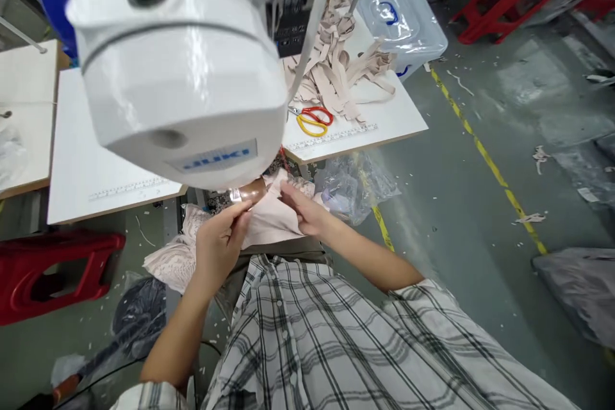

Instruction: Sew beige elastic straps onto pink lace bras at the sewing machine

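Note:
A pale pink piece of fabric (pixel 271 221), partly lace, is stretched between my hands below the sewing machine head (pixel 187 96). My left hand (pixel 221 237) pinches its left edge between thumb and fingers. On the other side my right hand (pixel 305 208) grips the fabric, thumb on top. A patterned lace part (pixel 173 259) hangs down to the left, beyond my left wrist. Just above the cloth a shiny copper-coloured part (pixel 254 191) shows. The machine head hides the needle area.
On the right white tabletop (pixel 403 118) lie red-and-yellow scissors (pixel 314 120) and a heap of pale fabric strips (pixel 336 70). A clear lidded bin (pixel 403 19) stands behind. The left tabletop (pixel 106 154) carries a printed ruler. Red stools (pixel 91 266) stand left and far right.

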The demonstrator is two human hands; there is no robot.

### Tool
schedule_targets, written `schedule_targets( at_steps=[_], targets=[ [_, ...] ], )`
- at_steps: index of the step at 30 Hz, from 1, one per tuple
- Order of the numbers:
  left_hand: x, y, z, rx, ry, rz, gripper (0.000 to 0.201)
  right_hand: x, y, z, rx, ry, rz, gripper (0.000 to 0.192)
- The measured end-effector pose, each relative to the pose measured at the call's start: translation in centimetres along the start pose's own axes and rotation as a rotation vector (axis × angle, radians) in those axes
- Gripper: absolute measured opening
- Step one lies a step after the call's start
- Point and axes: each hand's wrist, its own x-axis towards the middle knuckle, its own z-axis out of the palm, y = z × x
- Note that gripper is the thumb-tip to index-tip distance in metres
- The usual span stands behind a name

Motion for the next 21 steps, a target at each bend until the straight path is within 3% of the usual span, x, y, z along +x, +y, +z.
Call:
schedule_targets(
  at_steps=[2, 4, 7, 9, 11, 13, 17, 21],
  targets=[
    [-0.6, -0.5, -0.4, -0.063, -0.077, -0.02, 0.024, -1.8, 1.5, 0.0, 0.095, -0.006, 0.053, 0.056],
    [-1.2, -0.8, -0.6, -0.088, -0.128, -0.027, 0.024, -3.2, 2.4, 0.0, 0.123, 0.026, 0.004, 0.044],
    [-2.3, -0.5, 0.3, -0.063, -0.185, 0.043, 0.04, -5.1, 2.9, 0.3, -0.138, 0.092, -0.326, 0.021],
    [-2.9, -0.1, 1.5, -0.016, -0.232, 0.156, 0.053, -6.3, 3.0, 0.7, -0.361, 0.059, -0.533, 0.014],
    [-3.3, 0.2, 2.9, 0.036, -0.244, 0.267, 0.035, -7.3, 2.9, 0.9, -0.495, -0.034, -0.575, 0.016],
    [-3.3, 0.2, 3.9, 0.057, -0.19, 0.335, 0.013, -8.2, 2.9, 0.8, -0.563, -0.117, -0.517, 0.022],
    [-3.1, -0.2, 4.0, 0.089, -0.002, 0.399, 0.016, -9.2, 3.0, -0.1, -0.668, -0.17, -0.45, 0.025],
    [-3.1, -0.4, 3.5, 0.108, 0.102, 0.458, 0.015, -9.5, 3.4, -0.2, -0.702, -0.117, -0.473, 0.03]
  ],
)
